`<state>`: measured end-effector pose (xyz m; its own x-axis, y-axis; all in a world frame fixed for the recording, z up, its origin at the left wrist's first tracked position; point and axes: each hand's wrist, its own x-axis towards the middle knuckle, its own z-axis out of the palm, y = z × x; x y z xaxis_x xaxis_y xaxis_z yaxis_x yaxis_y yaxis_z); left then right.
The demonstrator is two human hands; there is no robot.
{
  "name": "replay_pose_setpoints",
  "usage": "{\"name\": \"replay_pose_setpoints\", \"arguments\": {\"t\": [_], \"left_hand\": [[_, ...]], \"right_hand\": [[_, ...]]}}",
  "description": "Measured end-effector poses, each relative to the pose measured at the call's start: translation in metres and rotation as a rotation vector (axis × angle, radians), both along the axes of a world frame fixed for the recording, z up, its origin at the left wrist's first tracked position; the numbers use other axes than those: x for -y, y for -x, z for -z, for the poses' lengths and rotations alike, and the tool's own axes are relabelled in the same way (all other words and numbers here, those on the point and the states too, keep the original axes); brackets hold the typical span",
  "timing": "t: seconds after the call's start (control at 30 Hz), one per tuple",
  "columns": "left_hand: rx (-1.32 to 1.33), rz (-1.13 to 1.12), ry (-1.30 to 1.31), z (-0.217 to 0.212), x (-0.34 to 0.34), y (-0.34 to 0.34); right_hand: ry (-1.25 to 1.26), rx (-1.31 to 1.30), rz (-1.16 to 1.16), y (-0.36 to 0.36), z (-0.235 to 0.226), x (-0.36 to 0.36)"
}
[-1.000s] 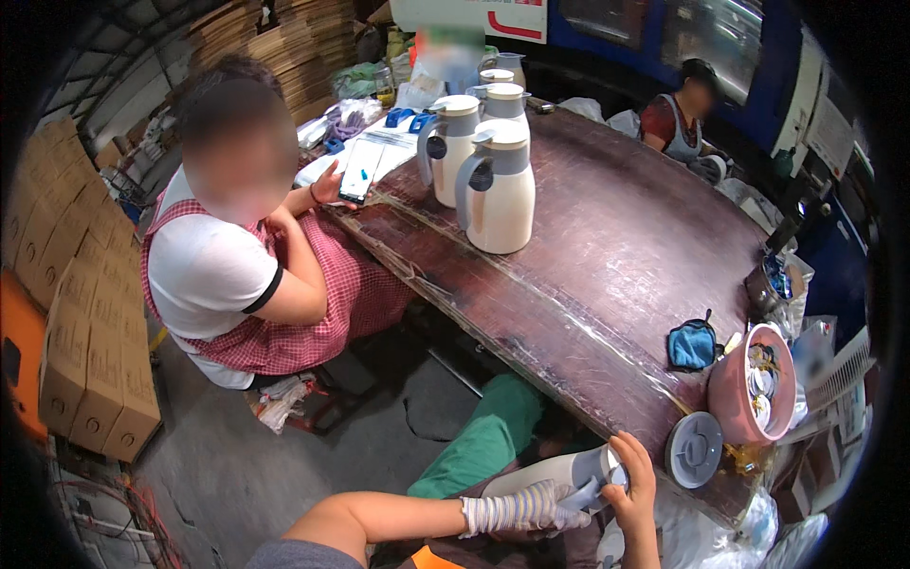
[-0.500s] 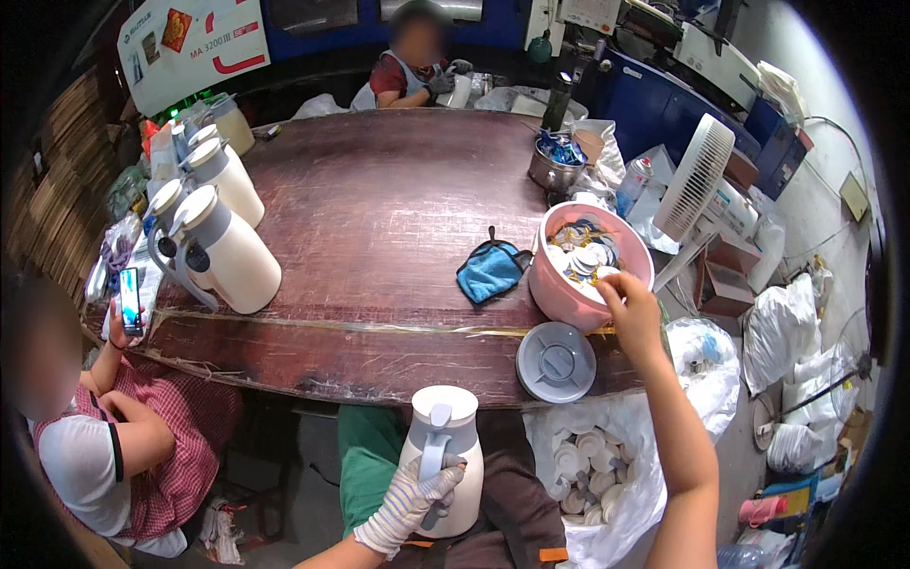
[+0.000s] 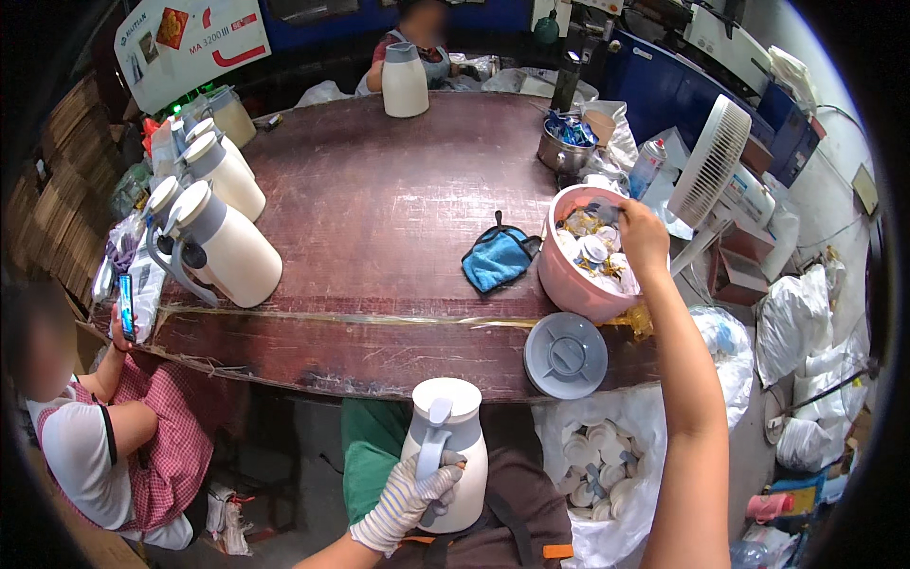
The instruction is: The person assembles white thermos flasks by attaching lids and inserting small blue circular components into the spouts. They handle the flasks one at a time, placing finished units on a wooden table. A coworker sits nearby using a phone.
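Observation:
My left hand (image 3: 412,498), in a striped white glove, is closed round the grey handle of a cream vacuum jug (image 3: 466,479). The jug stands upright on my lap, its lid on. My bare right hand (image 3: 645,235) is over the right rim of a pink bucket (image 3: 580,289), fingers pinched. Beside the fingertips is a blurred greyish piece; whether they grip it is hard to make out. Round white and silver tags (image 3: 592,248) with gold strings fill the bucket. In front of it lies a round grey lid-like disc (image 3: 566,356).
Several jugs (image 3: 232,248) stand at the table's left, and another jug (image 3: 406,83) at the far edge by a co-worker. A blue cloth (image 3: 500,258) lies left of the bucket. A fan (image 3: 711,156) stands right; a bag of white lids (image 3: 597,465) is below. A seated person holds a phone (image 3: 126,305).
My right hand has moved from the bucket's near rim up and to its far right side. A jug now stands at the far table edge by the co-worker. My left hand keeps its grip.

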<state>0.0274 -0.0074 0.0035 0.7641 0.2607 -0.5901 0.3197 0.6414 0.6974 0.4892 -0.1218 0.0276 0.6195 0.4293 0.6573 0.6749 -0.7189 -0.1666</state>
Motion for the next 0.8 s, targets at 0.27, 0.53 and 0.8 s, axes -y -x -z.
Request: {"name": "replay_pose_setpoints", "arguments": {"t": [0.27, 0.53, 0.8], "left_hand": [[0.049, 0.016, -0.039, 0.009, -0.001, 0.004], [0.093, 0.004, -0.060, 0.016, -0.002, 0.013], [0.145, -0.023, -0.052, 0.021, 0.000, 0.016]], "right_hand": [[-0.701, -0.458, -0.119, -0.006, 0.004, 0.048], [-0.363, -0.669, -0.237, -0.009, -0.010, 0.060], [-0.441, -1.003, -0.185, 0.059, -0.035, 0.028]]}}
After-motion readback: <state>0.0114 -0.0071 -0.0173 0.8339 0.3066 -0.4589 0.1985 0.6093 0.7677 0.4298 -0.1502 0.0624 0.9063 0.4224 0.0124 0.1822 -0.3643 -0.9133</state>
